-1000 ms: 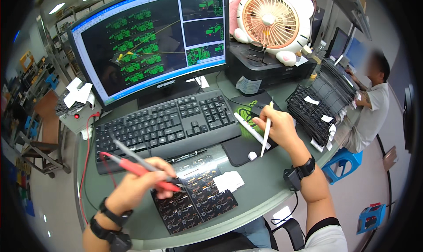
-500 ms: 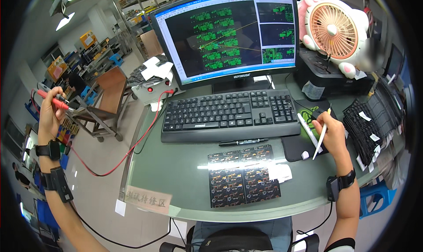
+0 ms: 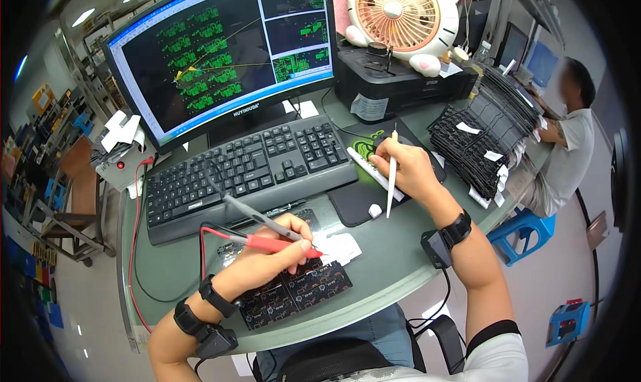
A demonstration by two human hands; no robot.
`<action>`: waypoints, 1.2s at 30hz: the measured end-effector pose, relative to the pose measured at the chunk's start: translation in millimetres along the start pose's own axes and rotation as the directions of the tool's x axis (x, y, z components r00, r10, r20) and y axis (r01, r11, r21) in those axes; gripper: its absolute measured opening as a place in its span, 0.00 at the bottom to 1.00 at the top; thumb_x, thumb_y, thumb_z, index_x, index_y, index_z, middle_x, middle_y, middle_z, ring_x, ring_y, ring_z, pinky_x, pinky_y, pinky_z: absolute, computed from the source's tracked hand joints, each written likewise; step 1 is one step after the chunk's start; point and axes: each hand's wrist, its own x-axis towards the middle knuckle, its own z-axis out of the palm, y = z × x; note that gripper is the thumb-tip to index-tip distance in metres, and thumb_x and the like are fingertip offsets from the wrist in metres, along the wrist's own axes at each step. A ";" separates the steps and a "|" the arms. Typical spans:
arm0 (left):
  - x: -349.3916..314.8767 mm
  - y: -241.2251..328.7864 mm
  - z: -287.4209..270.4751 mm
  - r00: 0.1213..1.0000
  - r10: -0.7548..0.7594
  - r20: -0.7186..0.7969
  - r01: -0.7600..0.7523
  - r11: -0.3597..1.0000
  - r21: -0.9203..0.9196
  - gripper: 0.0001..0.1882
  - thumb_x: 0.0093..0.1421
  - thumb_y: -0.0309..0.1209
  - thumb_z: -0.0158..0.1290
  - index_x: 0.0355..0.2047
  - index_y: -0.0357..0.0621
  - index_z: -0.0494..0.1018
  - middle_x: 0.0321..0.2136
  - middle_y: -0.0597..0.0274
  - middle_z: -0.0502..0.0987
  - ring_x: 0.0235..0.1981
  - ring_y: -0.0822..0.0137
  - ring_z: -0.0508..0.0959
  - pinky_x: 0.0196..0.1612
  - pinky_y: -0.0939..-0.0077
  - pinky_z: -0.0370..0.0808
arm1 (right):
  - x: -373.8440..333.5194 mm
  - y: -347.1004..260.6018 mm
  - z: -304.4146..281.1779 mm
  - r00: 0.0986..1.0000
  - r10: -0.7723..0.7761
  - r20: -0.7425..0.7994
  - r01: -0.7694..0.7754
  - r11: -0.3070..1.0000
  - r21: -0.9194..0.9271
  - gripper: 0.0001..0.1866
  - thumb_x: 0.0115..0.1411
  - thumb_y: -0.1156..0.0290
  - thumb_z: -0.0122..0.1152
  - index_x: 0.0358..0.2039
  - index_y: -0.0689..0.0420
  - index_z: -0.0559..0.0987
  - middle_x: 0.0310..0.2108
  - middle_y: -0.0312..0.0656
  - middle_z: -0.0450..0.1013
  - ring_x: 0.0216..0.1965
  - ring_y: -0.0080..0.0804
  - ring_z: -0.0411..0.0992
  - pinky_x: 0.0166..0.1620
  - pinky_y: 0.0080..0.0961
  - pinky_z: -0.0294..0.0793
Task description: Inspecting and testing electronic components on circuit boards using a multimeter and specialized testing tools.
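My left hand [image 3: 280,245] is closed round a red test probe [image 3: 267,242] and a grey test probe [image 3: 257,216]. It is over a black circuit board panel [image 3: 320,285] on the desk, hiding part of it. The red probe's tip end is beside white paper slips [image 3: 347,247] on the panel's far edge; contact cannot be made out. A slim white pen-like tool [image 3: 392,187] is pinched in my right hand [image 3: 415,169], its blunt end pointing toward me. That hand is over the black mouse pad [image 3: 350,205], beside a white marker-like tube [image 3: 366,165].
A black keyboard [image 3: 250,175] lies before the monitor [image 3: 193,68]. Behind the right hand stand a black printer [image 3: 407,88] with a fan [image 3: 394,11] and stacked dark boards [image 3: 484,131]. Another person [image 3: 574,128] sits at the right. A red lead [image 3: 137,248] loops off the desk's left edge.
My left hand has swung from beyond the desk's left side to above the circuit board panel, bringing both probes. The head view has turned right. My right hand still holds the white tool.
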 end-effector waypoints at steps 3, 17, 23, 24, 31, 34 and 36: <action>1.1 -2.9 -1.6 1.000 -0.024 0.008 0.024 1.000 0.008 0.09 0.63 0.33 0.51 0.36 0.41 0.67 0.25 0.64 0.73 0.22 0.78 0.72 0.26 0.84 0.70 | 0.5 -2.1 -0.5 1.000 0.022 0.019 -0.022 1.000 0.009 0.11 0.56 0.63 0.64 0.27 0.55 0.73 0.20 0.42 0.73 0.22 0.41 0.74 0.26 0.33 0.70; -1.8 -11.1 -17.6 1.000 -0.015 0.011 0.016 0.995 -0.100 0.08 0.63 0.32 0.49 0.36 0.41 0.64 0.26 0.66 0.70 0.21 0.79 0.73 0.23 0.84 0.71 | 17.1 -36.1 16.3 0.983 0.140 0.118 -0.176 0.895 0.410 0.09 0.66 0.68 0.52 0.32 0.59 0.73 0.17 0.35 0.71 0.17 0.20 0.67 0.22 0.21 0.66; -41.8 34.9 -75.2 0.981 -0.028 -0.193 0.003 0.992 -0.127 0.09 0.63 0.37 0.49 0.33 0.46 0.66 0.21 0.66 0.72 0.19 0.79 0.71 0.20 0.86 0.66 | 19.9 -45.6 21.0 0.979 0.178 0.098 -0.203 0.897 0.394 0.08 0.66 0.69 0.51 0.32 0.60 0.74 0.19 0.33 0.70 0.19 0.15 0.65 0.22 0.15 0.62; -52.1 43.1 -88.7 0.964 -0.043 -0.263 0.018 0.995 -0.095 0.09 0.62 0.37 0.49 0.31 0.46 0.66 0.23 0.66 0.73 0.19 0.79 0.71 0.20 0.86 0.65 | 14.7 -38.3 20.6 0.975 0.207 0.081 -0.222 0.903 0.367 0.08 0.66 0.69 0.50 0.32 0.60 0.74 0.19 0.33 0.70 0.19 0.14 0.64 0.22 0.14 0.61; -163.0 89.1 -157.1 0.830 0.116 -0.546 -0.158 0.987 -0.030 0.13 0.63 0.36 0.45 0.25 0.44 0.61 0.23 0.68 0.60 0.19 0.81 0.61 0.14 0.91 0.57 | 9.4 -14.9 26.9 0.989 0.129 0.073 -0.147 0.914 0.379 0.11 0.68 0.67 0.48 0.31 0.60 0.73 0.18 0.32 0.66 0.19 0.14 0.61 0.23 0.13 0.58; -194.9 112.3 -171.6 0.773 0.158 -0.615 -0.110 0.987 0.115 0.12 0.64 0.37 0.45 0.26 0.44 0.62 0.23 0.69 0.62 0.18 0.82 0.61 0.13 0.91 0.56 | 8.6 -17.9 28.5 0.988 0.132 0.078 -0.152 0.909 0.388 0.11 0.68 0.68 0.48 0.31 0.60 0.72 0.18 0.33 0.66 0.18 0.14 0.60 0.23 0.14 0.58; -222.4 139.0 -193.5 0.623 0.262 -0.737 -0.073 0.957 0.279 0.11 0.65 0.36 0.45 0.27 0.45 0.64 0.25 0.69 0.65 0.17 0.83 0.62 0.13 0.91 0.56 | 7.6 -16.0 26.4 0.991 0.119 0.068 -0.135 0.924 0.357 0.11 0.68 0.68 0.48 0.31 0.60 0.72 0.18 0.33 0.66 0.18 0.14 0.61 0.23 0.14 0.59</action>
